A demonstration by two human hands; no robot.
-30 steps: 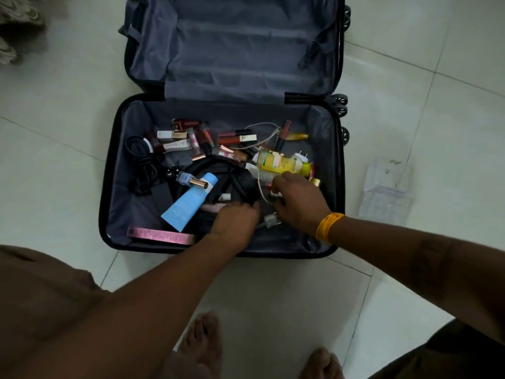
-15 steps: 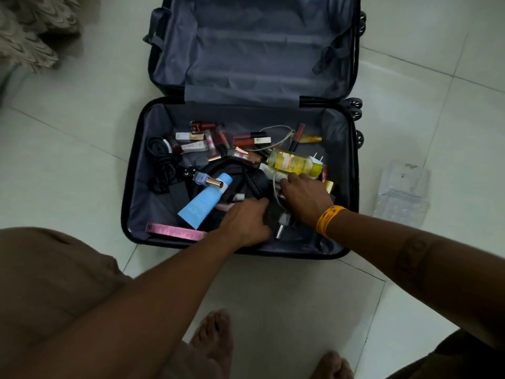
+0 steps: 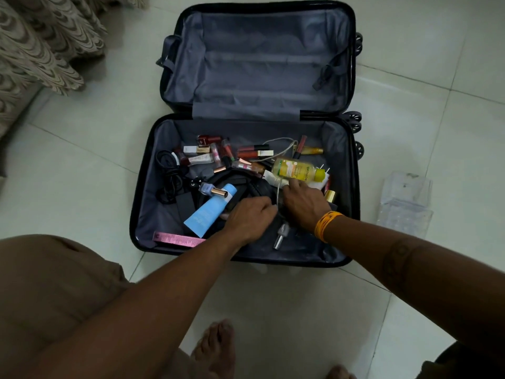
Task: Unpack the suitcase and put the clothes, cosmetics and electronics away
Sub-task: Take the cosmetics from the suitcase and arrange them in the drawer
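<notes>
Hands (image 3: 276,212) amid cosmetics (image 3: 226,155) inside suitcase (image 3: 147,214)

— Where is there room inside the suitcase (image 3: 147,187)?
— Bare lining along its left wall and near-right corner.
— And in the way?
— Black cables (image 3: 169,176) at the left, cosmetics (image 3: 226,155) across the far edge, a yellow bottle (image 3: 297,170) toward the right.

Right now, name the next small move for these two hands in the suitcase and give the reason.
Probably lift the white cable free first. Both the left hand and the right hand sit at the middle of the suitcase, where the cable runs between them over the black headphones and back toward the lip glosses. Pulled loose, it would not drag the yellow bottle.
</notes>
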